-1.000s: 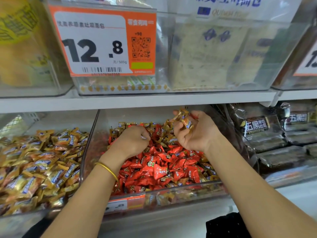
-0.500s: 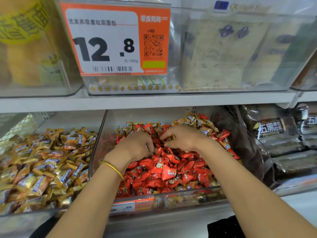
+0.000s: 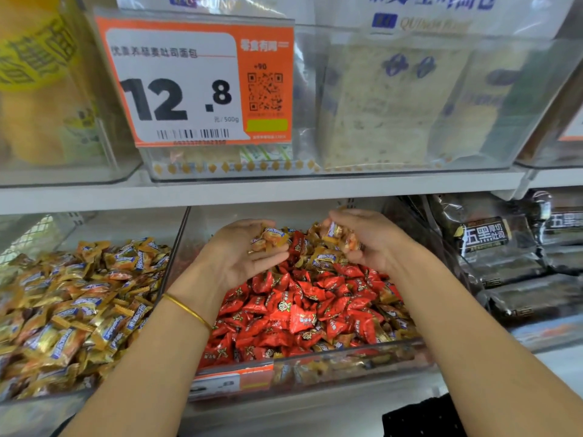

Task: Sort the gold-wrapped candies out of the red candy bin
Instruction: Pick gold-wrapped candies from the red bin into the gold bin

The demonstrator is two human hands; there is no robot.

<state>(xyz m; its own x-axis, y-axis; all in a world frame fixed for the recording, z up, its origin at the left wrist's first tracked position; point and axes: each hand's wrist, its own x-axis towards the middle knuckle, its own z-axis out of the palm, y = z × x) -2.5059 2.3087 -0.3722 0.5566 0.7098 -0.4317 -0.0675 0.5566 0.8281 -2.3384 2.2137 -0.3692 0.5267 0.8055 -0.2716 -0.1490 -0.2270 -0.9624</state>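
A clear bin (image 3: 347, 361) on the lower shelf holds a heap of red candies (image 3: 293, 310) with gold-wrapped candies (image 3: 325, 258) mixed in at the back and along the front. My left hand (image 3: 243, 253) is turned palm up over the back of the heap and its curled fingers hold a few gold-wrapped candies (image 3: 271, 239). My right hand (image 3: 366, 238) is raised beside it, palm inward, and grips more gold-wrapped candies (image 3: 339, 238). Both hands hover just above the pile.
To the left, a second clear bin (image 3: 176, 247) is full of gold candies (image 3: 72, 304). Dark packaged bread (image 3: 504, 253) lies to the right. A white shelf (image 3: 252, 190) with bins and an orange price tag (image 3: 202, 86) hangs close overhead.
Both hands were pressed down into the red heap; they have lifted out and turned up, each now holding gold-wrapped candies. The camera has moved closer.
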